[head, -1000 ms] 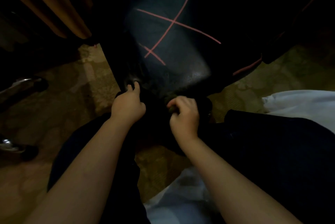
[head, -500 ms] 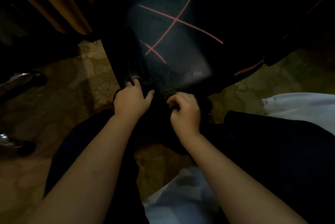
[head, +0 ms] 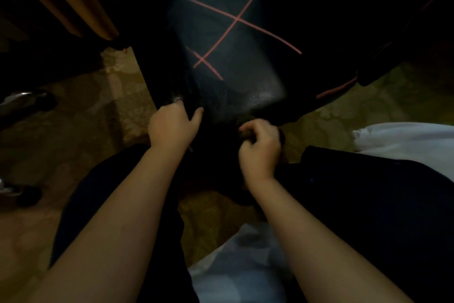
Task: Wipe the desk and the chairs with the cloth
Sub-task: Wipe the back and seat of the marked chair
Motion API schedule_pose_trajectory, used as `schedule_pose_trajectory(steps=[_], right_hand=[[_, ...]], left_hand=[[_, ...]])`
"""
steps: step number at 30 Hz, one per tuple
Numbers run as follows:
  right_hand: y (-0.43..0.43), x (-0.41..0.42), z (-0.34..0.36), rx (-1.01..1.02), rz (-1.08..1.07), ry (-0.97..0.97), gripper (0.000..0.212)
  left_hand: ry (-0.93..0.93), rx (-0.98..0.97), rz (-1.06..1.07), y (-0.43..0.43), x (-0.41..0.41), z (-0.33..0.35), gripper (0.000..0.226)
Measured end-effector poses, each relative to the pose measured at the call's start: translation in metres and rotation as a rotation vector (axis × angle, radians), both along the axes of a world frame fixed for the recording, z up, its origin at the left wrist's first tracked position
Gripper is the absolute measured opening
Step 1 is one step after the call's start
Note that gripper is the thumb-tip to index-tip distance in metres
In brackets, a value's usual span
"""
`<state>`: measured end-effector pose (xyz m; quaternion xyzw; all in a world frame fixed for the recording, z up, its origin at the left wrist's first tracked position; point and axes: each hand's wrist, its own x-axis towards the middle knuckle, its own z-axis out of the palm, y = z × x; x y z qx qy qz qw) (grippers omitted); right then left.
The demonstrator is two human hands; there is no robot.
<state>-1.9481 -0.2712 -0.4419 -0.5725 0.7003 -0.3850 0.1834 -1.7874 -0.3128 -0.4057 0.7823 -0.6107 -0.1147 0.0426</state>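
Observation:
A black padded chair (head: 233,57) with thin red crossed stitching fills the upper middle, its lower edge just beyond my hands. A dark cloth (head: 216,170) hangs between my hands against that edge; its outline is hard to make out in the dim light. My left hand (head: 172,128) has its fingers curled over the cloth's left part at the chair's edge, thumb spread to the right. My right hand (head: 260,148) pinches a bunched bit of the cloth between thumb and curled fingers.
Orange curtain folds (head: 73,0) hang at the upper left. Patterned carpet (head: 86,118) covers the floor. Metal chair legs with dark casters (head: 27,102) lie at the left edge. White fabric (head: 405,138) lies at the right, beside my dark-trousered knees.
My left hand has slid a little up and to the right along the chair's edge and its thumb has spread outward. My right hand has stayed nearly in place, still pinching.

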Motion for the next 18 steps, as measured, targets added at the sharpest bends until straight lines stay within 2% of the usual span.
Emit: schedule_pose_trajectory(steps=[3, 5, 7, 11, 13, 15, 18], right_hand=[[0.03, 0.028, -0.009, 0.045, 0.342, 0.044, 0.04], [0.03, 0.029, -0.007, 0.049, 0.434, 0.042, 0.041], [0.016, 0.019, -0.001, 0.007, 0.327, 0.002, 0.039], [-0.022, -0.024, 0.003, -0.015, -0.153, -0.088, 0.038], [-0.024, -0.03, 0.002, 0.014, -0.232, -0.099, 0.038], [-0.011, -0.011, 0.002, -0.002, -0.104, -0.048, 0.038], [0.021, 0.028, -0.002, -0.024, 0.297, 0.008, 0.036]], left_hand=[[-0.001, -0.002, 0.031, -0.002, 0.001, 0.003, 0.049], [-0.022, 0.016, 0.007, 0.0, 0.0, 0.003, 0.051], [-0.017, 0.019, -0.021, 0.002, 0.001, 0.004, 0.053], [-0.002, 0.012, -0.022, 0.001, 0.003, 0.005, 0.05], [0.001, 0.01, 0.009, 0.001, 0.001, 0.006, 0.049], [0.004, -0.015, 0.03, 0.001, -0.003, 0.006, 0.047], [0.02, -0.146, -0.036, 0.0, -0.007, 0.001, 0.051]])
